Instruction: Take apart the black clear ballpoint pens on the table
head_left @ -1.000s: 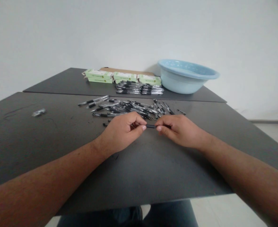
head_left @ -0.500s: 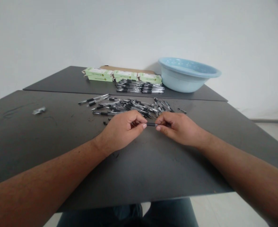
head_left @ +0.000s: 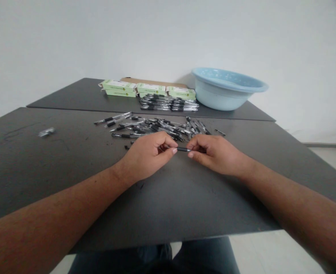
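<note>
Between my hands is a pen (head_left: 182, 149) with a black grip, held level just above the table. My left hand (head_left: 153, 154) pinches one end of it between thumb and fingertips. At the other end, my right hand (head_left: 213, 153) is closed on the pen in the same way, and a dark part shows behind its thumb. Just beyond my hands lies a loose heap of pens (head_left: 162, 127), some of it hidden by my fingers.
Bundled pens (head_left: 169, 103) lie in front of green-and-white boxes (head_left: 119, 88) at the back. A light blue basin (head_left: 223, 93) stands to their right. A small clear plastic bundle (head_left: 47, 132) lies at left on the dark table (head_left: 168, 205).
Both hands stay nearly in place, pinching the pen. The right fingertips have shifted very slightly left. The whole view has moved a little.
</note>
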Demonstrator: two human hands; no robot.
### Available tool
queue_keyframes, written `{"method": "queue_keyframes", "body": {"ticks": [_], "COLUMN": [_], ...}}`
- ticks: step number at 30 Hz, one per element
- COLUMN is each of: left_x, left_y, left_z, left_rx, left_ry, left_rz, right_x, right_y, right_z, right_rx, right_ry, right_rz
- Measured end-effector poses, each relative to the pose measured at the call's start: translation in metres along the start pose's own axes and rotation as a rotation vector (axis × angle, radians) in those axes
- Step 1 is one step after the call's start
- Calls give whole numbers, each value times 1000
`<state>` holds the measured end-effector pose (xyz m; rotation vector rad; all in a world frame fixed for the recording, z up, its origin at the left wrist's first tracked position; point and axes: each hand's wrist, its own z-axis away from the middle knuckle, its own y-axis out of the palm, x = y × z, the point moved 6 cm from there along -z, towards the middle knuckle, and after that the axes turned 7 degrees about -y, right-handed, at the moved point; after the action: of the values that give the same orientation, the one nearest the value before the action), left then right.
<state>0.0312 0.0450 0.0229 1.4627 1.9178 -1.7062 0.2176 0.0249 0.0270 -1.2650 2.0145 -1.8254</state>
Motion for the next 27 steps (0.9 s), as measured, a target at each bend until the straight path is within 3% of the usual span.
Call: {"method": "queue_keyframes", "body": {"ticks": [3, 21, 27], "left_x": [0, 1, 7], "left_y": [1, 0, 6], "left_z": [0, 1, 0], "left_rx": [4, -6, 36], "left_ry": [1, -4, -29], "left_rz": [-1, -6, 48], "right_x": [0, 2, -4], "right_y": [3, 1, 1], "right_z": [0, -1, -1], "right_rx": [53, -9, 79], "right_ry": [-14, 3, -4], "right_rz": [-6, -28, -14]}}
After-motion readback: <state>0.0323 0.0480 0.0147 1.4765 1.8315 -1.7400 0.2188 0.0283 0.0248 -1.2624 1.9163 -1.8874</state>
